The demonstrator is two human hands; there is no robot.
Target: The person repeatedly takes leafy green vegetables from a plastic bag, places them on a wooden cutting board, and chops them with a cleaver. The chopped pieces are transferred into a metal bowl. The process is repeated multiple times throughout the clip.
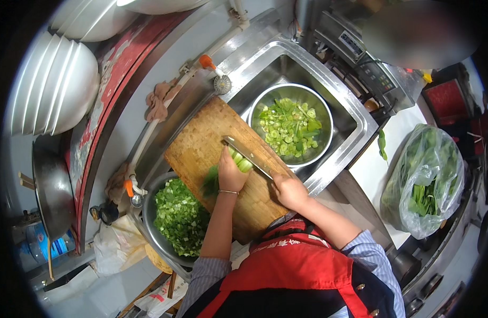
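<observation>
My left hand [232, 171] presses a bunch of leafy greens with pale green stalks [241, 160] down on a wooden cutting board [200, 139]. In my right hand [289, 190] is the handle of a kitchen knife [250, 156], its blade lying alongside the cut stalk ends. Dark leaves [211, 181] of the bunch stick out on the left of that hand. Beyond the board, a round steel bowl [330, 123] holds sliced stalk pieces and some leaves [291, 127]. To the left, another metal basin [149, 214] is heaped with chopped greens [178, 216].
The board bridges a stainless steel sink [347, 95]. Two orange-handled taps [207, 61] [128, 187] stand along the wall. A plastic bag of greens [425, 183] rests on a white surface [367, 171] at right. White bowls [53, 87] are stacked on a red-edged shelf [120, 59].
</observation>
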